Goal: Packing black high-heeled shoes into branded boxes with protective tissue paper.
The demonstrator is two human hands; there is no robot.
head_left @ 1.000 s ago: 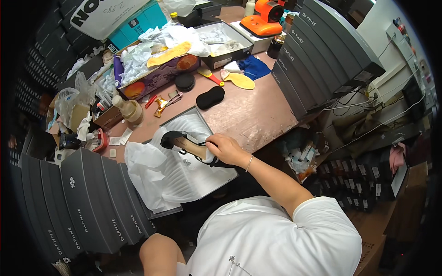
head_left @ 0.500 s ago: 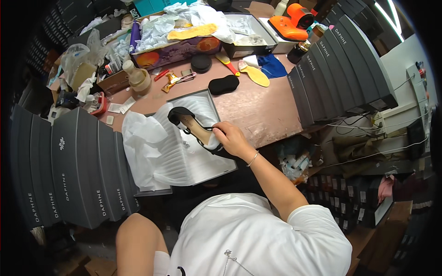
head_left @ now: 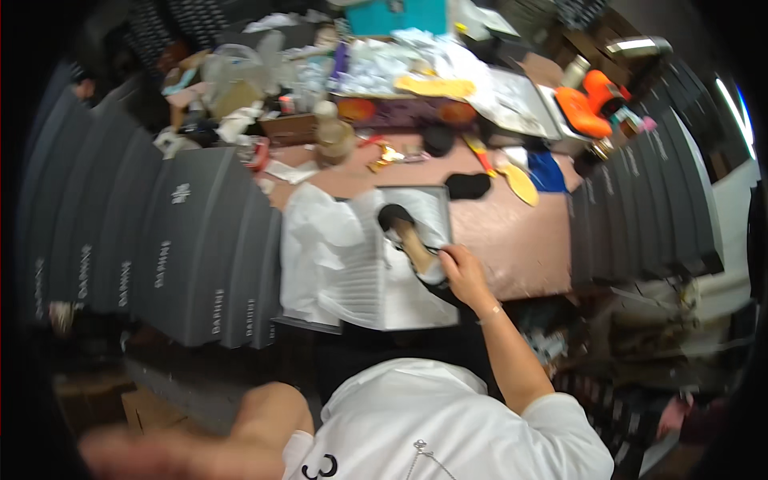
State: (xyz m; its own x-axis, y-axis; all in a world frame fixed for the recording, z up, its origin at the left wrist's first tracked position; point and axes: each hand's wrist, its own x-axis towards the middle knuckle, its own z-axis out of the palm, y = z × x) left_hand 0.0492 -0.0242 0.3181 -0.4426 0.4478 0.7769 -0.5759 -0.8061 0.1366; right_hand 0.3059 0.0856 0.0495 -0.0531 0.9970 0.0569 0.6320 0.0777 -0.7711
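A black strappy sandal [head_left: 415, 246] with a tan insole is held by my right hand [head_left: 466, 274], its fingers closed on one end. Beneath it lies an open grey shoebox [head_left: 416, 314] with a white inside. White tissue paper [head_left: 314, 252] and ribbed white wrapping [head_left: 356, 272] spill over the box's left side. At the lower left, well away from the table, my left hand [head_left: 120, 456] is smeared by motion. Its fingers cannot be made out.
Stacks of dark grey shoeboxes [head_left: 188, 248] rise on the left, with more boxes [head_left: 644, 200] on the right. Behind are a black insole-shaped pad [head_left: 467, 186], a yellow insole [head_left: 520, 186], a tape roll [head_left: 334, 144] and an orange device [head_left: 584, 112].
The view has turned left, so the table appears shifted right. My left hand has come into view at the lower left. My right hand still holds the sandal over the box.
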